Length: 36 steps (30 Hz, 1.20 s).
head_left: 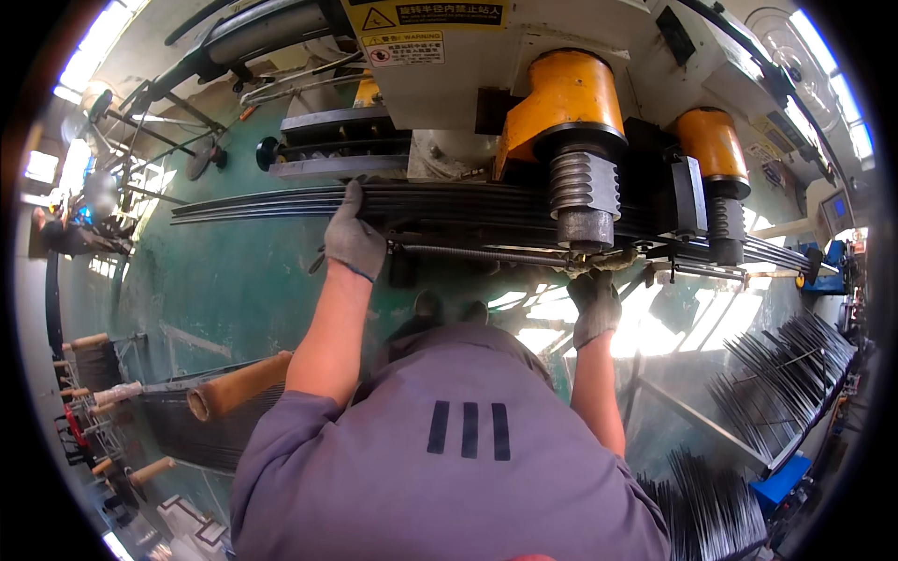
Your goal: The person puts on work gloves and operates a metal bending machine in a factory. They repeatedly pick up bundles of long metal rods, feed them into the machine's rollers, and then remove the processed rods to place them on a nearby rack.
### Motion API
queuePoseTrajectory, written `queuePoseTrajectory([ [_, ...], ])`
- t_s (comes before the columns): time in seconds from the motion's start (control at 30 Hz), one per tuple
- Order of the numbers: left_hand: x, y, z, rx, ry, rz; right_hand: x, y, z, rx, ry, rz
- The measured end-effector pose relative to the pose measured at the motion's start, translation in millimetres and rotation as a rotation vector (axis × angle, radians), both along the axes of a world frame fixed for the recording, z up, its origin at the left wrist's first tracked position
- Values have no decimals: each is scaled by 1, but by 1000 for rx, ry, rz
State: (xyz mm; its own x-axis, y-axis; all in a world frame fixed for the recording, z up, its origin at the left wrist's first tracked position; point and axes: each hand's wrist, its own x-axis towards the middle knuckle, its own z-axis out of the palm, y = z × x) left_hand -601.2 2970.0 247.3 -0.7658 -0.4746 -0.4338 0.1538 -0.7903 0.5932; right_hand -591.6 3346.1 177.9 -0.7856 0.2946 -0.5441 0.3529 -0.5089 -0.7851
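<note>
Long thin black rods (271, 200) lie side by side in a bundle across the machine in front of me. My left hand (357, 238), in a grey glove, grips the near side of the bundle, one digit reaching up over the rods. The bundle passes behind an orange machine head (572, 98) with a ribbed metal roller (586, 185) below it. My right hand (596, 309), gloved too, is at the machine's near edge just below that roller. Its fingers are in dark shadow, so I cannot see whether they hold anything.
A second orange head (713, 150) stands to the right, beside a black upright block (687, 196). More black rods (790, 369) rest on a rack at the right. Behind me on the left lies a brown cardboard tube (238, 386). The floor (224, 266) is green.
</note>
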Motion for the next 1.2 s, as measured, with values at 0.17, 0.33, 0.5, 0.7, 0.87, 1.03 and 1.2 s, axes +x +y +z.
queuePoseTrajectory([
  [0.17, 18, -13, -5, 143, 182, -276, -1, -9, -12, 91, -32, 141],
  [0.33, 46, -66, 11, 142, 277, -145, 14, 18, -59, 1642, 191, 1015],
  [0.5, 75, -197, -12, 56, 250, 158, 30, 65, -145, 591, -334, 649],
  [0.7, 107, -370, -25, -131, 129, 393, 72, 76, -191, 1286, -440, 1052],
  [0.87, 108, -423, -15, -277, -109, 403, 126, 27, -193, 511, -622, 338],
  [1.03, 110, -432, -23, -376, -61, 196, 142, -29, -191, 425, -615, 231],
  [1.2, 116, -447, -24, -223, 116, 63, 141, -31, -208, 441, -673, 303],
])
